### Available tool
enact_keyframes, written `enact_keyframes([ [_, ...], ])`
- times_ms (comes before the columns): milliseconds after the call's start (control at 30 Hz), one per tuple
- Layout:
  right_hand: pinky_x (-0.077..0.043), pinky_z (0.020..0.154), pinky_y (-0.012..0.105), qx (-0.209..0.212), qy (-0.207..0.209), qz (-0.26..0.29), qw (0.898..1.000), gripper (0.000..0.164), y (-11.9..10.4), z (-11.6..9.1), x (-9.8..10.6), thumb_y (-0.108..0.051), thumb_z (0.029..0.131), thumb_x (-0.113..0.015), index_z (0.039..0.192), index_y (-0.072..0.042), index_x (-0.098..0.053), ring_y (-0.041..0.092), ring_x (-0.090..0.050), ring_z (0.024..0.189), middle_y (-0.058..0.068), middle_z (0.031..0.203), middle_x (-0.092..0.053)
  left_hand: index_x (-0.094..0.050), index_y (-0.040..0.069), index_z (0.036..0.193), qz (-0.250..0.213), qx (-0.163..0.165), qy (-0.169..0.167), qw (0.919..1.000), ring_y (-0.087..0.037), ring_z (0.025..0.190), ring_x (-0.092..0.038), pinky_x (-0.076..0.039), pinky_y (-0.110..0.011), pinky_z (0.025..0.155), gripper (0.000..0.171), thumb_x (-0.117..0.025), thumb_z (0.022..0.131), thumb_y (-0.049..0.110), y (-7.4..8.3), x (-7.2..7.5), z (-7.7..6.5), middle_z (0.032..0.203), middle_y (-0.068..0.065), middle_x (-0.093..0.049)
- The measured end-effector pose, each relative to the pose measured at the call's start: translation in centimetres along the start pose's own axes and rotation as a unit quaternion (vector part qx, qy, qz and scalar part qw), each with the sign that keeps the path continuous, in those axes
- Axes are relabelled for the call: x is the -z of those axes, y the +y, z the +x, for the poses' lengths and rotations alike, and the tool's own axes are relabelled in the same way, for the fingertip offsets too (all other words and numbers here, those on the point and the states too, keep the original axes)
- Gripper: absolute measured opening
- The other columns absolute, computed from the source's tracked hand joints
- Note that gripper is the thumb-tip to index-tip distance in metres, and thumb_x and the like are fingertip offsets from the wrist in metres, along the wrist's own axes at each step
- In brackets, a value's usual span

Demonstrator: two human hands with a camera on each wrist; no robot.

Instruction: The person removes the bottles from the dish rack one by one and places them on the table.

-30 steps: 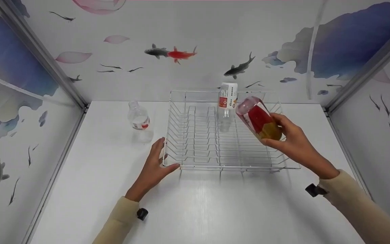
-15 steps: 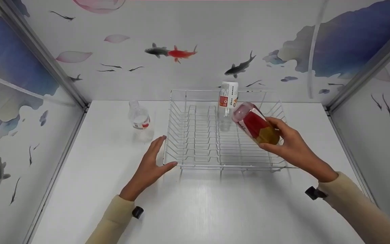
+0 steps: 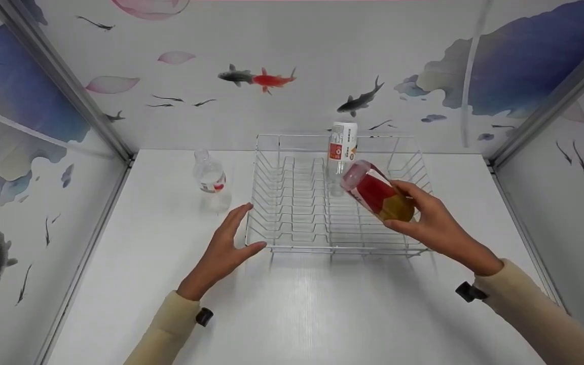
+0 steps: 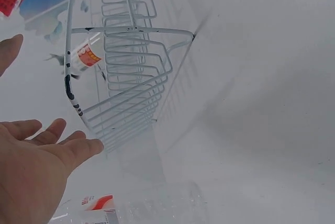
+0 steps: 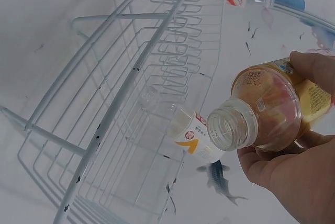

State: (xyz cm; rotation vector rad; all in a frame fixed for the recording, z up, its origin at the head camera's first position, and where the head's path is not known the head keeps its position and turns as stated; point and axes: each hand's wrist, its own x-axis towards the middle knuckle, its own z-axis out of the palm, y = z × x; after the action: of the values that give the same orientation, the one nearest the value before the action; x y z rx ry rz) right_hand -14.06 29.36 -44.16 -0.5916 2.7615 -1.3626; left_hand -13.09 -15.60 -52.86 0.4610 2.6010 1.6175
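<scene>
The right hand (image 3: 436,223) holds a red-and-gold bottle (image 3: 377,192), with the thumb and fingers curled round its gold part, above the right-hand section of a white wire rack (image 3: 292,249). The relation that seems to matter most is between this bottle's slant and the wires beneath it. In the head view its long axis runs diagonally, the clear base towards the far left and the gold end towards the near right; the right wrist view shows the uncapped neck (image 5: 230,127) on the gold side, aimed out past the fingers towards the rack. By my judgement the bottle is tilted neck-down and apart from the wires, though how far above them I cannot tell. Just beyond it, a clear bottle (image 3: 343,142) with a white label is in the rack, base up and neck down; whether the 2 bottles touch is hard to say. The left hand (image 3: 221,256) is well apart from the held bottle, beside the rack's near left corner, thumb and fingers spread wide and holding nothing; contact with the rim is unclear. Farther left, a small clear bottle (image 3: 212,177) stands upright on the white table (image 3: 297,314), outside the rack.
</scene>
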Motion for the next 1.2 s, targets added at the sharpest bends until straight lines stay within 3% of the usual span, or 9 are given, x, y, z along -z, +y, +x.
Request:
enact_keyframes([
  [633,-0.057,0.097,0.018,0.004,-0.041,0.010,0.999,0.078,-0.2,-0.3,-1.4,-0.007,0.092,-0.091,0.159,-0.008,-0.053,0.032,-0.060,0.132,0.011,0.152,-0.063,-0.041,0.012,0.170,-0.007,-0.029,-0.020,0.9994,-0.030,0.160,-0.040,-0.032,-0.059,0.131,0.089,-0.090,0.095,0.023,1.5,-0.3,0.0,0.171,-0.007,-0.045],
  [900,-0.059,0.097,0.021,0.007,-0.057,0.008,0.998,0.078,-0.3,-0.5,-2.2,-0.010,0.091,-0.092,0.159,-0.011,-0.053,0.031,-0.060,0.132,0.009,0.153,-0.062,-0.042,0.010,0.169,-0.003,-0.035,-0.023,0.9991,-0.032,0.156,-0.045,-0.035,-0.058,0.130,0.089,-0.090,0.094,0.015,2.2,-0.5,0.1,0.170,-0.010,-0.045],
  [1200,-0.060,0.097,0.023,0.014,-0.071,0.006,0.997,0.079,-0.2,-0.6,-2.9,-0.008,0.090,-0.092,0.159,-0.009,-0.054,0.030,-0.061,0.131,0.008,0.153,-0.063,-0.042,0.008,0.169,0.003,-0.054,-0.039,0.9978,-0.032,0.160,-0.040,-0.035,-0.057,0.130,0.089,-0.090,0.095,0.020,2.9,-0.7,0.1,0.171,-0.010,-0.044],
])
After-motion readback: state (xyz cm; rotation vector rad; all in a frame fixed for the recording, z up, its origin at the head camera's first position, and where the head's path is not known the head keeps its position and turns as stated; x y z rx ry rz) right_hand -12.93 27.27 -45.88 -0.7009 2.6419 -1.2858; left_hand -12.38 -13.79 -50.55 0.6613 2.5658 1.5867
